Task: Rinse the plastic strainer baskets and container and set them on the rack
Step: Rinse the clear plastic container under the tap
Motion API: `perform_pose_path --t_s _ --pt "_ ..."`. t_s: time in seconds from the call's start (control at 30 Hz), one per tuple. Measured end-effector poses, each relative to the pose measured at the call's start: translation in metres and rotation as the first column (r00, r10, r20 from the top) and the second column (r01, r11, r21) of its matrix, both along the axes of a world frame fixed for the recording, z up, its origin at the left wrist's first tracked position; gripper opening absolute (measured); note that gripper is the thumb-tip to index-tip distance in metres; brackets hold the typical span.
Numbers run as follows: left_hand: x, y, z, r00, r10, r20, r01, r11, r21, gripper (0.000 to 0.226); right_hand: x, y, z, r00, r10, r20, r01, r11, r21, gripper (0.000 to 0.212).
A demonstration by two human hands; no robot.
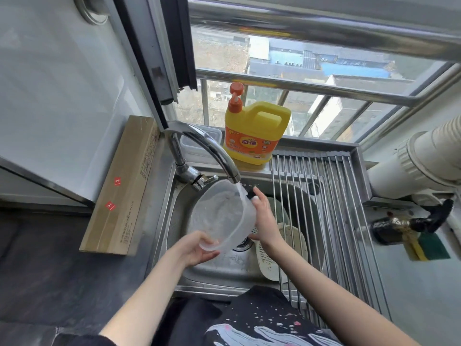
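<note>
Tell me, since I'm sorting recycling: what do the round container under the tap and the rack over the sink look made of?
The container looks like thin translucent plastic: frosted, and the water shows through its wall. The rack looks like stainless steel: parallel silvery rods with a shiny sheen.

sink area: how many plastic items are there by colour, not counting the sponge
Clear round plastic container under the tap: 1
Clear rectangular plastic box behind the tap: 1
White plastic strainer basket in the sink: 1
Yellow plastic detergent jug with orange pump: 1
Total: 4
</note>
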State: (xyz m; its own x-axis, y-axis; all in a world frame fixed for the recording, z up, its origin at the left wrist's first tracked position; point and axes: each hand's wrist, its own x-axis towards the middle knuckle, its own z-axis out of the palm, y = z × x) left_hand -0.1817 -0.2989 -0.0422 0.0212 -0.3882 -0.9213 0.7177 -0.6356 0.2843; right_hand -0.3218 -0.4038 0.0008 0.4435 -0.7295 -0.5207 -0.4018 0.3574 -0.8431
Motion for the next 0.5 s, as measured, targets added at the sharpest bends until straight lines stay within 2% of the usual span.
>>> perform_pose_path --t_s 0.07,0.17,0.23,0.27,0.33,0.37,0.43,0.5 --pt "-0.013 -0.005 -0.001 0.998 0.068 -0.019 -0.068 0.998 0.013 0.015 0.001 0.004 0.005 0.999 0.053 -0.014 -0.054 0.993 -0.103 0.068" --pt "-0.025 -0.013 -0.005 0.995 0.095 0.021 -0.095 0.995 0.037 0.009 0.003 0.011 0.009 0.994 0.078 -0.082 -0.096 0.962 -0.254 0.066" --pt "-0.027 -0.017 -0.008 0.985 0.016 0.175 -0.022 0.999 0.034 0.030 0.000 0.010 0.012 0.995 0.012 -0.099 -0.040 0.958 -0.284 0.065" --pt "-0.027 -0.020 -0.009 0.943 -0.038 0.331 0.028 0.999 0.033 0.036 -0.003 0.009 0.014 0.993 0.000 -0.115 -0.034 0.955 -0.293 0.064" --pt "-0.021 -0.027 -0.008 0.738 -0.152 0.658 0.154 0.987 0.055 0.037 -0.009 0.010 0.018 0.985 0.013 -0.172 -0.062 0.957 -0.285 0.061" --pt "-0.016 -0.032 -0.007 0.632 -0.180 0.753 0.221 0.974 0.048 0.036 -0.012 0.010 0.019 0.981 0.031 -0.193 -0.084 0.958 -0.273 0.059" --pt "-0.006 -0.043 -0.006 0.505 -0.182 0.844 0.330 0.944 0.006 0.035 -0.014 0.013 0.022 0.968 0.081 -0.238 -0.143 0.956 -0.256 0.059" --pt "0.001 -0.053 -0.008 0.463 -0.191 0.866 0.402 0.916 -0.013 0.031 -0.013 0.015 0.022 0.963 0.073 -0.259 -0.142 0.956 -0.255 0.062"
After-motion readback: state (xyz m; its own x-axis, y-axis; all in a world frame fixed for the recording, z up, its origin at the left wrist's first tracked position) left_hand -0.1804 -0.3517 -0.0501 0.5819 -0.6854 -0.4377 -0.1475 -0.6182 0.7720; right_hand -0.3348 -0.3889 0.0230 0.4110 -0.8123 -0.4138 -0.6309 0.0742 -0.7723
